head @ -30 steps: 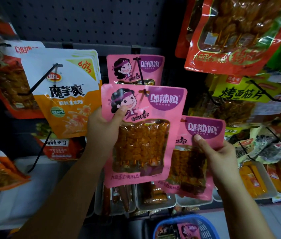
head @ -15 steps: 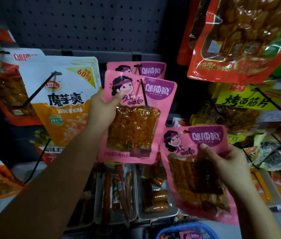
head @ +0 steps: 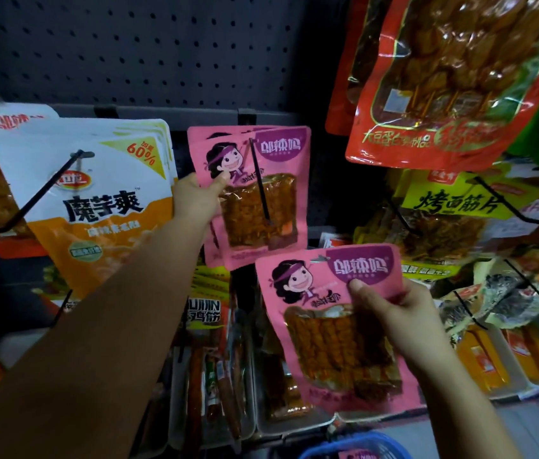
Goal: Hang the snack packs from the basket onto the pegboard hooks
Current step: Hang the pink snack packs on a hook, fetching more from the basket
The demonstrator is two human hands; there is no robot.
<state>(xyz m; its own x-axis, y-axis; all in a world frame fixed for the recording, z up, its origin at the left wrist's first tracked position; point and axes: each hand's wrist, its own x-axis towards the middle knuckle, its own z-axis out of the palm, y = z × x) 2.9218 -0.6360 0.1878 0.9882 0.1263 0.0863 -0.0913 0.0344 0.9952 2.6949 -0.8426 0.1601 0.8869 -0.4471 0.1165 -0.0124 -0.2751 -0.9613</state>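
A person's left hand [head: 196,198] is gripping the left edge of a pink snack pack [head: 254,197] that is now sitting further back on a black pegboard hook [head: 259,183], flush with the pink packs behind it; half a second ago it was nearer the hook's tip. Below and right of that hook, the right hand [head: 390,308] is pinching a second pink pack [head: 334,326], now lifted closer. A blue basket [head: 354,447] is showing well below the hook, holding another pink pack
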